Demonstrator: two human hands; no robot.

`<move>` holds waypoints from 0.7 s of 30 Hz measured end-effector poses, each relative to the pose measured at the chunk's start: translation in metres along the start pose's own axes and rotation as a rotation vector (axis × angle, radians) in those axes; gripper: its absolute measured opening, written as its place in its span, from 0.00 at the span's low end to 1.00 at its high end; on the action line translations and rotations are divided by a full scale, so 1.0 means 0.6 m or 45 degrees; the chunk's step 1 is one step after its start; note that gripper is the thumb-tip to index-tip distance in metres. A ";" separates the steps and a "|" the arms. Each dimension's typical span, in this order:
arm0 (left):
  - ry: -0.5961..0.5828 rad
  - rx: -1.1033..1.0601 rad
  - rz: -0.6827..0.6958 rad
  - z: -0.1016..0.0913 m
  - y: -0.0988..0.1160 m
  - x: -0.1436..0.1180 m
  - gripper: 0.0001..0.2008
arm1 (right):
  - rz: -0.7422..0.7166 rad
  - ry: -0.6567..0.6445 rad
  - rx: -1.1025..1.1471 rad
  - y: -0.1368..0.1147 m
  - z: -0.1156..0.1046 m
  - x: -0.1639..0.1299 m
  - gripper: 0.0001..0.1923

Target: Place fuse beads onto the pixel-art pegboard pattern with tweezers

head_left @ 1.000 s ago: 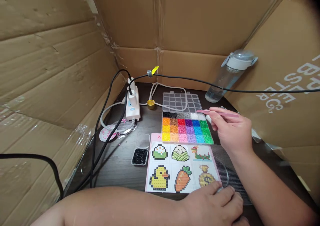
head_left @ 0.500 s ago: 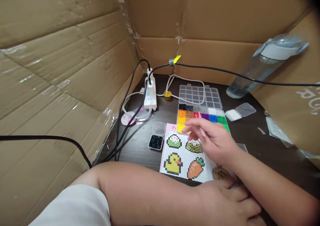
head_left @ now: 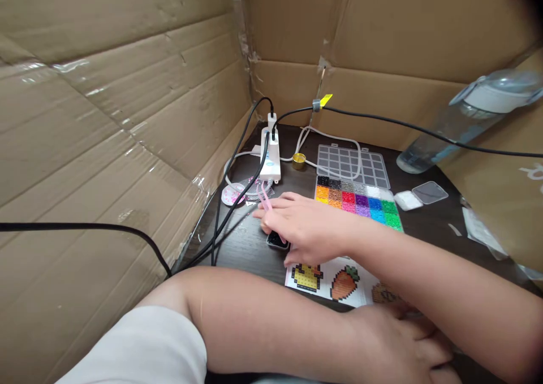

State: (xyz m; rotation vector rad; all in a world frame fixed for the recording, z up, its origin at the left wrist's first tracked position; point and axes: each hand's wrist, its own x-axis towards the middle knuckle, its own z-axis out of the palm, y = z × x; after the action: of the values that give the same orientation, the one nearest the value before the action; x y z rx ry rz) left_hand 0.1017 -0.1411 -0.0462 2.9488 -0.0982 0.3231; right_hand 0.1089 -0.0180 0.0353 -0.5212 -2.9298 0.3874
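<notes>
Right hand holding pink tweezers over a small tray of black beads; left hand flat at the near table edge.

From the left: cardboard walls (head_left: 106,118) enclose the dark table (head_left: 250,248), and black cables (head_left: 237,163) run to a white power strip (head_left: 270,158) at the rear. The right hand (head_left: 309,228) reaches across to the left, fingers curled closed around pink tweezers (head_left: 266,202) whose tips point away toward the power strip. The hand sits directly above the small tray of black beads (head_left: 278,240), mostly covering it. The pattern sheet (head_left: 335,282) lies near the front edge, under the right forearm. Behind it stands the multicolour bead box (head_left: 360,200), lid open. Far right: a white bead tray (head_left: 408,200) and a water bottle (head_left: 466,118). The left hand (head_left: 399,347) rests palm-down at the lower right, fingers spread, gripping nothing visible.
</notes>
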 end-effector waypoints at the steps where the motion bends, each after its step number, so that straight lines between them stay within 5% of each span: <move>1: 0.010 0.014 -0.003 0.001 0.001 -0.001 0.17 | -0.052 -0.059 -0.011 0.003 -0.004 0.005 0.25; 8: 0.075 0.063 -0.032 0.011 0.004 -0.003 0.18 | -0.122 -0.299 -0.058 0.011 -0.014 0.026 0.21; 21: 0.110 0.051 -0.054 -0.008 0.006 -0.010 0.17 | -0.242 -0.397 -0.197 0.017 -0.009 0.048 0.20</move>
State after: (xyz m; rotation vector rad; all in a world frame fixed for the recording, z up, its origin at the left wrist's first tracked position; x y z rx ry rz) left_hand 0.0949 -0.1433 -0.0425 2.9666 -0.0182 0.4505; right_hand 0.0865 0.0028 0.0405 -0.2102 -3.2928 0.2374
